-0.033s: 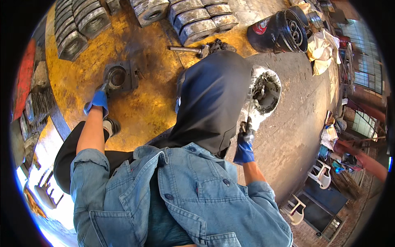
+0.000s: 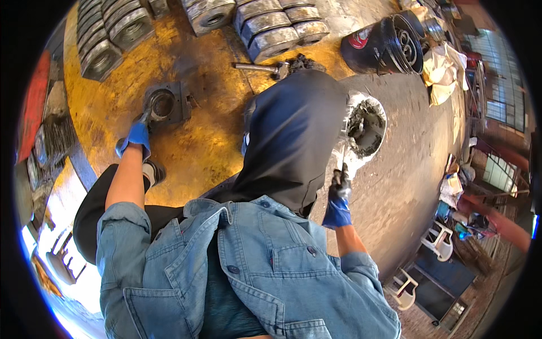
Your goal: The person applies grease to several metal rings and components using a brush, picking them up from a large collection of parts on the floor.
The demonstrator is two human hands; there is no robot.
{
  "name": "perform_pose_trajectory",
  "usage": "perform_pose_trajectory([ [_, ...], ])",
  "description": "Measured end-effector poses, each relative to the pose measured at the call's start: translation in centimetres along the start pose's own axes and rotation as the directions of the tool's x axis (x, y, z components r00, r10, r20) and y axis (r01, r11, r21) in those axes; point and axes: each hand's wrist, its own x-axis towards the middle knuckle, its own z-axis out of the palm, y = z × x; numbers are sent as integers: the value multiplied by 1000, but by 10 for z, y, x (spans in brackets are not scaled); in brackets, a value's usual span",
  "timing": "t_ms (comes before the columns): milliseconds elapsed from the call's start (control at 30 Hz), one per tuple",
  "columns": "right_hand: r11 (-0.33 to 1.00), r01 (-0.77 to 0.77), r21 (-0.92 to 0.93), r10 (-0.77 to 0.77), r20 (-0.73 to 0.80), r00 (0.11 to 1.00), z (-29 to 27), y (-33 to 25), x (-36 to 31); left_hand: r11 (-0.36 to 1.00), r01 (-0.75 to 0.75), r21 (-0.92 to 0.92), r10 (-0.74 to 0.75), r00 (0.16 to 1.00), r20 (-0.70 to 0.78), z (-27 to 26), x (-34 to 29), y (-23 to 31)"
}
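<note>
White container (image 2: 351, 162) of dark paste (image 2: 371, 138) beyond right hand (image 2: 339, 199); black bucket (image 2: 361, 52) of rings (image 2: 407, 46) farther; stained floor (image 2: 209, 151) below left hand (image 2: 136, 137); both grips indeterminable.

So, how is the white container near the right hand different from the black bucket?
The white container holds dark grey paste; the black bucket holds ring-shaped parts. The white container is close to the right hand; the black bucket is farther off. Both have a round, open mouth.

Head camera: left of a pair on the wearer's head | facing down, wide fisheye | from here, denim jacket (image 2: 243, 268) very near, floor (image 2: 403, 186) farther off
</note>
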Motion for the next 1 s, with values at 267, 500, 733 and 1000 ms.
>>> perform_pose_trajectory([
  [267,794,-161,586,64,182,981,-44,-142,95,940,23,340,19,993,-119,6,-18,4],
  [500,731,-169,661,-328,558,762,90,-345,131,83,-324,943,167,937,307,2,-26,34],
  [733,937,-290,196,-147,972,181,283,-411,32,199,-376,905,156,924,350,3,-24,-3],
  [1000,959,-191,-209,275,850,449,429,-354,-54,284,-278,918,77,961,267,2,-46,-4],
])
